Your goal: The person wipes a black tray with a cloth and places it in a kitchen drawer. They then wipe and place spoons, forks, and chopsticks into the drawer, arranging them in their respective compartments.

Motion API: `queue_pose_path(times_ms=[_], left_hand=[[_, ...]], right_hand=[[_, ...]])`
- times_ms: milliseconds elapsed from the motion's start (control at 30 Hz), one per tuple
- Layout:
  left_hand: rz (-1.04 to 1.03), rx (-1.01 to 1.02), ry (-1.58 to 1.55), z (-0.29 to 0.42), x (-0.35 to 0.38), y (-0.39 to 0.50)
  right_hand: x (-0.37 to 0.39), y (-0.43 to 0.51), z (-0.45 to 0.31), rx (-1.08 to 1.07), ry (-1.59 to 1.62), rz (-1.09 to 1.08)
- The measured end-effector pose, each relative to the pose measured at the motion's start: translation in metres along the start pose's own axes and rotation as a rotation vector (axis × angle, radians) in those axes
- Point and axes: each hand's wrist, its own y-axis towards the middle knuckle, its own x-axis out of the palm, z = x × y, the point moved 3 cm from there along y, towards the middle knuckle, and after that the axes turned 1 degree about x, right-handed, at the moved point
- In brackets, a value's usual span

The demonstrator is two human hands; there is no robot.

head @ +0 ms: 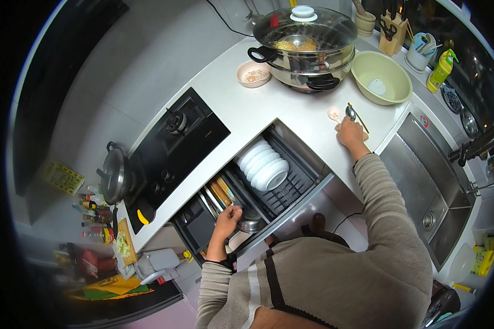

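My right hand [351, 133] is on the white worktop, fingers over the handle end of a metal spoon [350, 112]. Whether it grips the spoon is hidden by the hand. Left of it lies a pale pink spoon [334, 112], its handle running towards my fingers. A thin dark stick [360, 118] lies on the right side. My left hand [229, 218] hovers over the pulled-out drawer [290, 205], fingers curled, beside a round metal vessel [250, 222]. It is unclear if those fingers hold anything. White bowls [263, 166] stand tilted in a row in the drawer, beside wooden-handled utensils [221, 191].
A glass-lidded steamer [308, 61] stands at the back, between a small pink bowl [253, 75] and a pale green basin [383, 78]. The steel sink [420, 177] is on the right. A black gas hob [181, 160] and a lidded pan [116, 174] are on the left.
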Motion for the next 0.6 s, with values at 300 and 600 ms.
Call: queue_pose_path(times_ms=[300, 600], left_hand=[[-0.121, 0.209, 0.129, 0.062, 0.034, 0.027], [-0.155, 0.128, -0.438, 0.112, 0.099, 0.045]], right_hand=[[-0.032, -0.055, -0.044, -0.164, 0.2, 0.015], [-0.057, -0.202, -0.181, -0.687, 0.524, -0.019]])
